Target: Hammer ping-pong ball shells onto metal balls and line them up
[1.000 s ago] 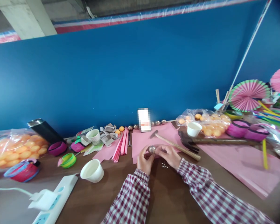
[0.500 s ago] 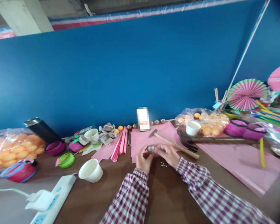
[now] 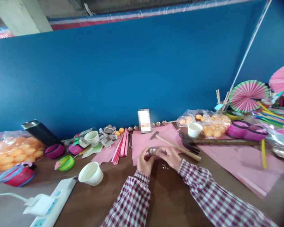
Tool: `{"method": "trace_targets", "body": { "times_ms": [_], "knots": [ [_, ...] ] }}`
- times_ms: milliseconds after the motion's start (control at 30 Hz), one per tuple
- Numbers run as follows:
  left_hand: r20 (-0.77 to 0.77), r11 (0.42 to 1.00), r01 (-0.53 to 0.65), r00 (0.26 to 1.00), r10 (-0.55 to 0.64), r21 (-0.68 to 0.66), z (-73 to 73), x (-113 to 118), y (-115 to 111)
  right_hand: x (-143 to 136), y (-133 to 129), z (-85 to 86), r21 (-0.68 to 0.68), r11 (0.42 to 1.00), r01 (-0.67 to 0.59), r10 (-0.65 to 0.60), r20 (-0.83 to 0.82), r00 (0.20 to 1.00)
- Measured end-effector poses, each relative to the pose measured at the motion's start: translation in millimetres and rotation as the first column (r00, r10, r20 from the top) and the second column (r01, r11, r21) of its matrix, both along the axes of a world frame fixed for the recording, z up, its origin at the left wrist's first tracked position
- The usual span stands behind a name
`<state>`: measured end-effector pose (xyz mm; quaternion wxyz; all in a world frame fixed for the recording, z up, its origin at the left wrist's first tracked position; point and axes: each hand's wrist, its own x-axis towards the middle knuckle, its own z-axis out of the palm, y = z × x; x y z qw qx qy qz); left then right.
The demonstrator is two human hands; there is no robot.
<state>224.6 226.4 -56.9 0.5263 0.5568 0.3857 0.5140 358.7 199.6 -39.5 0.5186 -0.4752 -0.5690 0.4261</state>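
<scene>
Brown table, two hands, one shiny ball, two hammers

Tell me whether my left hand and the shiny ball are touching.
Touching: the head view shows fingers of your left hand against the side of the shiny ball.

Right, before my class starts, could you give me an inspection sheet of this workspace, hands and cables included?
Surface: brown table, partly covered by pink paper.
Things in hand: silvery ball; small shiny pieces nearby.
Clutter: white cup, bagged orange balls, hammer, dark flask.
Left hand: holds the silvery ball.
Right hand: fingertips at the ball; grip unclear.
Cables: white cord to plug at power strip.
Surroundings: blue partition behind.
</scene>
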Motion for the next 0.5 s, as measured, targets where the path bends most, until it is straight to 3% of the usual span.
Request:
{"method": "trace_targets", "body": {
  "times_ms": [500],
  "knots": [
    [-0.016,1.000,-0.009,1.000,0.010,0.023,-1.1,-0.9,0.1,1.6,4.0,-8.5,-0.039,0.998,0.048,-0.047,0.021,0.999]
  ]
}}
